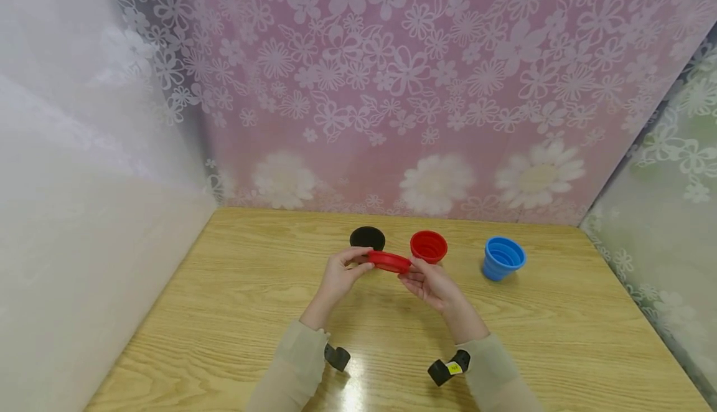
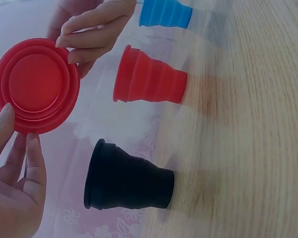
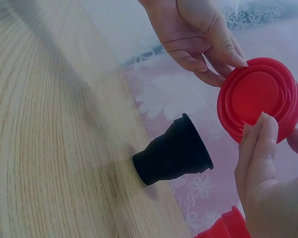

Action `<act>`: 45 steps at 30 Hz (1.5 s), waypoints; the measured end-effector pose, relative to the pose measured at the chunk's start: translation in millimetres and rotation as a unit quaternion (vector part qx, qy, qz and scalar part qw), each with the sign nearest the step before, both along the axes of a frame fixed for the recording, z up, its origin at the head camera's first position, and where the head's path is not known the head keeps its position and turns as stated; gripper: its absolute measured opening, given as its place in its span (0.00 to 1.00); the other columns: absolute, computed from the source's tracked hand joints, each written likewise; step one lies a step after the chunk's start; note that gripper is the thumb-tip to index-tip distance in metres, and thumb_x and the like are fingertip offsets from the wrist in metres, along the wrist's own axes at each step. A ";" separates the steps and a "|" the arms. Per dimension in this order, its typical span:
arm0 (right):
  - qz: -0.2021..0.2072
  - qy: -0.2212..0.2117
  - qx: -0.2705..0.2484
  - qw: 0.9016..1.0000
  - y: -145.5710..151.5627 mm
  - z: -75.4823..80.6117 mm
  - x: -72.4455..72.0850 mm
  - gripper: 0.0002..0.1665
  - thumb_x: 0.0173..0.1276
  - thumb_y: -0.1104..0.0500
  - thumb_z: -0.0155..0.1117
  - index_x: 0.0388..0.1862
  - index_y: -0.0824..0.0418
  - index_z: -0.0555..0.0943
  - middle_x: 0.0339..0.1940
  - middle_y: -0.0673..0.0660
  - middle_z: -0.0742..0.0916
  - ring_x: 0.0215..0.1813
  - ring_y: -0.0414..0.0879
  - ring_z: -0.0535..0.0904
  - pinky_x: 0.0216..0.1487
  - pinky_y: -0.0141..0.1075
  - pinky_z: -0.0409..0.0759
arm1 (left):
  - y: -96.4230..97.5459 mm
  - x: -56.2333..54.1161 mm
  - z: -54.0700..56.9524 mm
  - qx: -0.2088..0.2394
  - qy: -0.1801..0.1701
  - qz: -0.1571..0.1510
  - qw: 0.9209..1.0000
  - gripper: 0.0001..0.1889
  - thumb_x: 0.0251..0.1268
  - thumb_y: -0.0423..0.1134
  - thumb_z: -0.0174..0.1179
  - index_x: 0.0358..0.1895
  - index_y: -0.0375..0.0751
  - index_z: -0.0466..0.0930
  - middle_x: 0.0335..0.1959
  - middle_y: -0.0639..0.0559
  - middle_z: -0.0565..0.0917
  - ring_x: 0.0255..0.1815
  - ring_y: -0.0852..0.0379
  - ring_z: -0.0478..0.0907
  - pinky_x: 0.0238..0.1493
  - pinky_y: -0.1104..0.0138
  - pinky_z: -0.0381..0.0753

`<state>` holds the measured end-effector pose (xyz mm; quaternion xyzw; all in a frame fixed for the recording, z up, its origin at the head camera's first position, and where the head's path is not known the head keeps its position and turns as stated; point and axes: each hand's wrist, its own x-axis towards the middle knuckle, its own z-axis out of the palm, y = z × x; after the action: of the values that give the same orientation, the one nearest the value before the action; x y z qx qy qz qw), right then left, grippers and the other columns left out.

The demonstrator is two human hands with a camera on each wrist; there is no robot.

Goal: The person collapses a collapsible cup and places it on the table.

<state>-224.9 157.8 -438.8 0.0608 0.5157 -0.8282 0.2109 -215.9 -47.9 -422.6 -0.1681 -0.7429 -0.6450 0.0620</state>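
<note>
Between both hands, above the table, is a collapsed red folding cup [image 1: 389, 262], flattened to a disc of concentric rings. My left hand [image 1: 343, 275] pinches its left edge with thumb and fingers; in the left wrist view the left thumb lies over the rim of the red disc [image 2: 36, 85]. On the opposite edge, my right hand [image 1: 435, 285] grips the rim, its fingers against the ringed face in the right wrist view. Just behind stand an expanded black folding cup [image 1: 367, 238] and an expanded red folding cup [image 1: 428, 246], both upright and partly covered by the hands.
An expanded blue folding cup [image 1: 503, 258] stands on the wooden table [image 1: 224, 312] to the right of the red one. Pink flowered cloth [image 1: 358, 88] hangs along the table's back edge. Pale panels rise at the left and right sides.
</note>
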 end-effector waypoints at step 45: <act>-0.018 0.118 0.002 0.993 3.1 2.6 6.5 0.10 0.63 0.70 0.52 0.43 0.66 0.74 0.31 0.54 0.83 0.30 0.42 0.81 0.39 0.34 0.78 | -5.3 -8.5 -10.7 0.171 -0.215 -0.093 0.957 0.14 0.65 0.37 0.50 0.37 0.25 0.77 0.24 0.49 0.81 0.28 0.57 0.79 0.33 0.69 0.79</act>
<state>-218.4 160.9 -436.2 -0.0278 0.5373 -0.8323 0.1335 -224.4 -53.1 -433.3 -0.0807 -0.5986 -0.7859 -0.1323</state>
